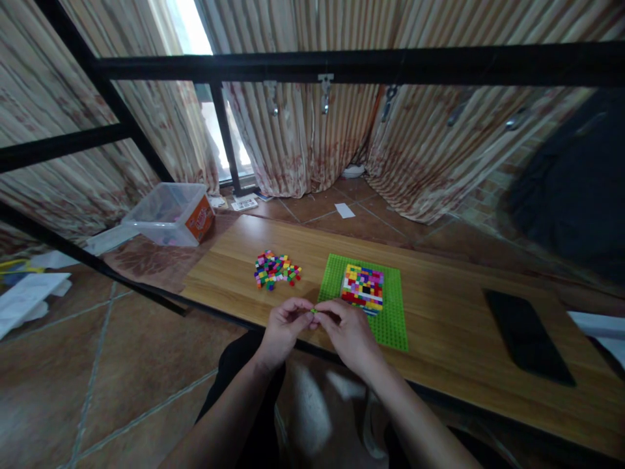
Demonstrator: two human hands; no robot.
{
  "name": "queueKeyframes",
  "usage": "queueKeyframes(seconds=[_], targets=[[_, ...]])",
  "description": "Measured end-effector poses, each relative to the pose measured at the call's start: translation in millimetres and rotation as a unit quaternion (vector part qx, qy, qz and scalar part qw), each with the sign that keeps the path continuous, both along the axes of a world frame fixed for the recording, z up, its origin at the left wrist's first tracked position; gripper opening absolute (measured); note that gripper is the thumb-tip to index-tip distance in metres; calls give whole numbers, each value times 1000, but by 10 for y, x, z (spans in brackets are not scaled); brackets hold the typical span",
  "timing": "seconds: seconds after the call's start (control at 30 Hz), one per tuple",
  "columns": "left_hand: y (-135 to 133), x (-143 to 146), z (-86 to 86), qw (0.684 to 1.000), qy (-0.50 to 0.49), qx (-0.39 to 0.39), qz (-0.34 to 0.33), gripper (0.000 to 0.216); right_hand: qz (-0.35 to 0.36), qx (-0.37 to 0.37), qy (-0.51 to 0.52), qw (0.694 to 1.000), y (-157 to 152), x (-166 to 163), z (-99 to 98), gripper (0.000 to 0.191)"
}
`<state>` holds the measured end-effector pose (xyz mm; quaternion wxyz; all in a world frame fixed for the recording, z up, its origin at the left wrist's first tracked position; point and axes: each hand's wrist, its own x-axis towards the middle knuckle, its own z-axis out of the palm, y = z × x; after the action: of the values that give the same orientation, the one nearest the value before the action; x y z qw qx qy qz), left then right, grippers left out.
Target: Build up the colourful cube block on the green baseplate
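Observation:
Both hands meet over the front edge of the table, fingertips pinched together on a small green toy brick [314, 311]. My left hand [286, 327] is closed on it from the left, and my right hand [349, 329] from the right. Fingers cover most of the brick. Just beyond my right hand lies a green baseplate [394, 326] bearing a block of multicoloured bricks [362, 285], its near side partly hidden by that hand. A loose pile of small coloured bricks [274, 270] is spread on the wood beyond my left hand.
The long wooden table [449, 326] carries a dark flat tablet-like slab [530, 335] at the right. On the floor to the left stands a clear plastic bin [168, 212] with an orange label. A black metal frame [312, 67] crosses in front of striped curtains [303, 137].

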<state>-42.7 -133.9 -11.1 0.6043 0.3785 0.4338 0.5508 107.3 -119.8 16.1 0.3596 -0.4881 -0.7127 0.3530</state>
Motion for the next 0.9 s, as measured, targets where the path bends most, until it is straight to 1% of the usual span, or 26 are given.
queueKeyframes(seconds=[0.17, 0.3, 0.43, 0.57, 0.67, 0.73, 0.8, 0.9], targets=[[-15, 27, 2, 1000, -14, -4, -27, 25, -6, -20, 25, 999, 37, 75, 11, 16], [-9, 38, -21, 1000, -12, -9, -11, 24, -13, -35, 38, 999, 47, 80, -20, 12], [-7, 38, -22, 1000, -15, -4, 3, 21, -22, -64, 64, 996, 23, 37, -36, 10], [-12, 32, -13, 1000, -6, -1, 2, 22, -20, -57, 74, 995, 29, 48, 5, 8], [-7, 17, -31, 1000, -4, -17, -2, 27, -49, -26, 83, 995, 126, 228, 34, 12], [-1, 5, -48, 1000, -3, -21, -4, 27, -90, -11, 98, 991, 228, 445, 39, 16], [6, -2, -56, 1000, 1, -22, -7, 27, -153, 12, 103, 983, 329, 691, 38, 20], [13, -2, -45, 1000, 7, -24, -15, 25, -213, 56, 45, 974, 424, 971, 28, 24]])
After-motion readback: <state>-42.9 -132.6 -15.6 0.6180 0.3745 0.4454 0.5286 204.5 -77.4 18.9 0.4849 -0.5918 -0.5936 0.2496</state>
